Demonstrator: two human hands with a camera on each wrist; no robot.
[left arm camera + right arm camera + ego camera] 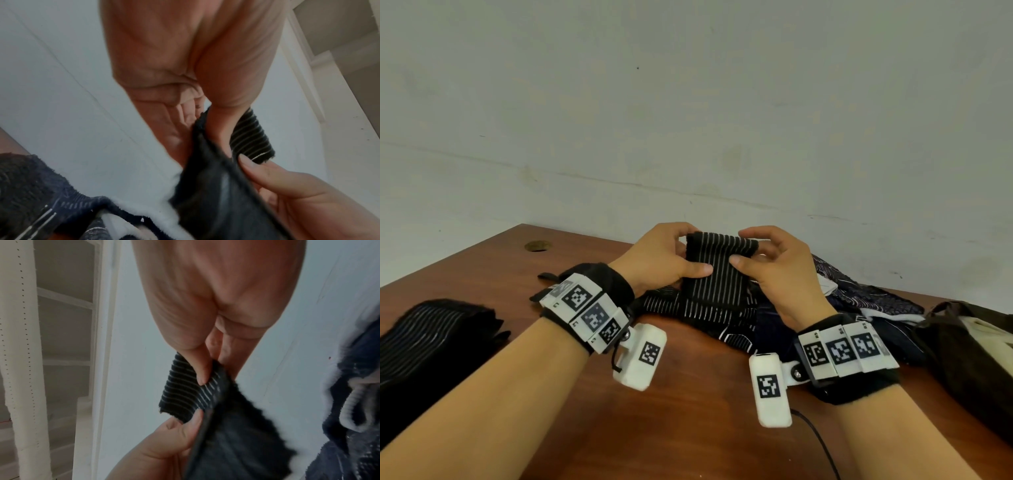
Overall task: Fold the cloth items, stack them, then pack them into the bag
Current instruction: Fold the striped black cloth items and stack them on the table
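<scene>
A black cloth with thin white stripes (717, 274) is held up above the brown table (688, 411). My left hand (671, 257) pinches its upper left edge, thumb on the front. My right hand (770, 260) pinches the upper right edge the same way. The left wrist view shows the striped cloth (251, 142) under the thumb of my left hand (216, 129). In the right wrist view my right hand (207, 369) grips the striped cloth (180, 395), and the other hand's thumb touches its lower edge. A folded striped cloth (431, 342) lies at the left. A dark bag (969, 359) stands at the right.
A heap of dark patterned and white cloths (859, 298) lies behind my right hand, between it and the bag. A round hole (537, 245) sits near the table's far left corner. A black cable (822, 445) runs over the front of the table. A pale wall stands close behind.
</scene>
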